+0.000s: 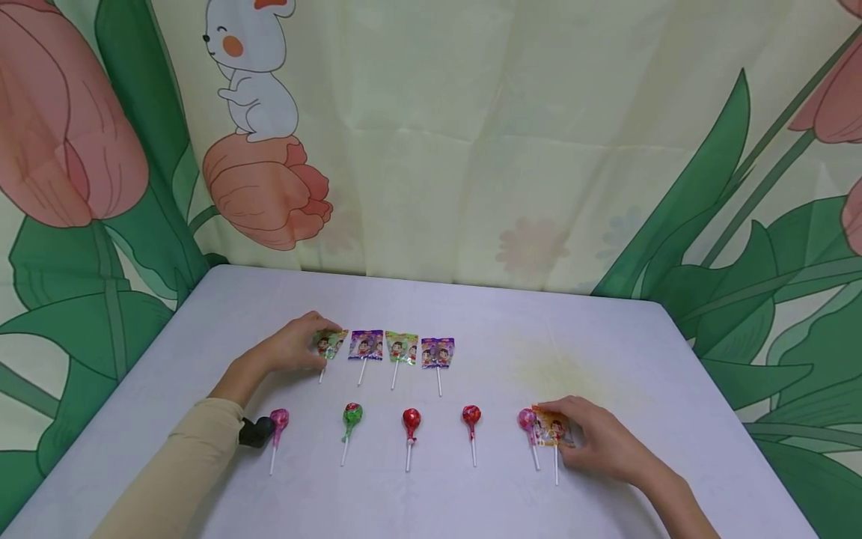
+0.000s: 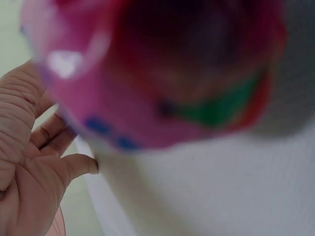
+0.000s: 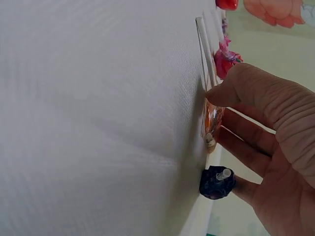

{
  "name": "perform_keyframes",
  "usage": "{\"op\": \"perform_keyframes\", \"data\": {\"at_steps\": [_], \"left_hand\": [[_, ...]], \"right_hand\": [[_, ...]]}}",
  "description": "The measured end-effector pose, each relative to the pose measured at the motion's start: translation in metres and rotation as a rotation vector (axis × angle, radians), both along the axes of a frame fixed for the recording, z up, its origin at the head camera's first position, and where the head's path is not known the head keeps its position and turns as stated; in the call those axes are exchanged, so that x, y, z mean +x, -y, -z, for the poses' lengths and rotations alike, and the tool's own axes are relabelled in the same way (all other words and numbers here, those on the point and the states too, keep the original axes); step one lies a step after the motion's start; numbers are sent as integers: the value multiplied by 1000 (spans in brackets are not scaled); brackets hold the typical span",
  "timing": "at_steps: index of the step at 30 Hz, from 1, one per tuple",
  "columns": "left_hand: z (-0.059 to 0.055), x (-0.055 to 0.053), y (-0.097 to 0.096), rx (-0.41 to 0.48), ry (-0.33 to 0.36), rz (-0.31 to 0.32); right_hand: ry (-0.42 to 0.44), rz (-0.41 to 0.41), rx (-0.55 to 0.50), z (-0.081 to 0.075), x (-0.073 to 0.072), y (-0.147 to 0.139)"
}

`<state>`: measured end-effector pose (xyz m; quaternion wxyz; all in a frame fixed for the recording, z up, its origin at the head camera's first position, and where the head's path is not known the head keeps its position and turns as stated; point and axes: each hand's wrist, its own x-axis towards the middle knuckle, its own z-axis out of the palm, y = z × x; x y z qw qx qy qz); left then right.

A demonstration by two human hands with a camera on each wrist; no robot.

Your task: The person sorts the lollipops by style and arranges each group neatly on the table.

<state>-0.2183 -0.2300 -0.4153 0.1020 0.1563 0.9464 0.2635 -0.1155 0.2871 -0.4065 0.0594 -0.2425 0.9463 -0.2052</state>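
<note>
My left hand [image 1: 296,344] pinches the wrapper of a green flat-wrapped lollipop [image 1: 330,344] at the left end of the back row. In the left wrist view that hand [image 2: 34,162] is partly hidden behind a blurred pink lollipop [image 2: 147,88] close to the camera. At the front row's right end, my right hand [image 1: 599,438] holds an orange flat-wrapped lollipop [image 1: 554,429] by its wrapper, right beside a pink ball lollipop [image 1: 527,421]. Below the right thumb in the right wrist view, a dark blue wrapped lollipop [image 3: 217,183] shows near the little finger.
Two purple flat-wrapped lollipops [image 1: 366,345] and another green one [image 1: 402,348] lie in the back row. In front lie pink [image 1: 279,421], green [image 1: 352,416] and two red ball lollipops [image 1: 411,421]. A printed curtain [image 1: 444,150] hangs behind the white table [image 1: 505,501].
</note>
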Motion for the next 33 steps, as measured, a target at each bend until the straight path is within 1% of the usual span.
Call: {"op": "perform_keyframes", "data": {"at_steps": [5, 11, 15, 22, 28, 33], "left_hand": [[-1, 1, 0, -4, 2, -6], [0, 1, 0, -2, 5, -8], [0, 1, -1, 1, 2, -2], [-1, 1, -2, -4, 0, 4], [-2, 1, -1, -1, -4, 5], [-1, 1, -1, 3, -9, 5]], "right_hand": [[-19, -7, -19, 3, -1, 1], [-26, 8, -4, 5, -3, 5], [-38, -6, -10, 5, -4, 6], [-27, 24, 8, 3, -2, 6], [-21, 70, 41, 1, -4, 6], [-23, 70, 43, 0, -7, 6]]}}
